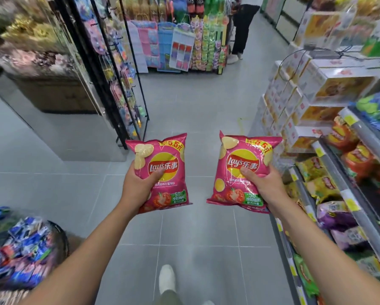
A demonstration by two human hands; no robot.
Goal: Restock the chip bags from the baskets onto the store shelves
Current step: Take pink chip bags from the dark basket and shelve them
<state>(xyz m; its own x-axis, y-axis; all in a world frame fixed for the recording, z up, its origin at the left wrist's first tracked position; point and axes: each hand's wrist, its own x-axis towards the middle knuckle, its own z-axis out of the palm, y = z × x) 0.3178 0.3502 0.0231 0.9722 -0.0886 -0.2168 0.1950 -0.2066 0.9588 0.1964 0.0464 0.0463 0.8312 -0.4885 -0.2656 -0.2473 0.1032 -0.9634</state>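
Observation:
I hold two pink tomato-flavour chip bags upright in front of me over the grey floor. My left hand (138, 186) grips the left chip bag (162, 159) by its left side, thumb across the front. My right hand (265, 183) grips the right chip bag (246, 159) by its right side, thumb on the logo. The store shelves (347, 194) run along the right, stocked with red, yellow and purple chip bags. A basket (59, 236) of blue snack packs sits at the lower left.
A black wire rack (123, 91) of hanging goods stands ahead on the left. Stacked white gift boxes (312, 84) rise at the far end of the shelves. A person in dark clothes (243, 29) stands far down the aisle. My shoe (167, 278) is on the grey floor below.

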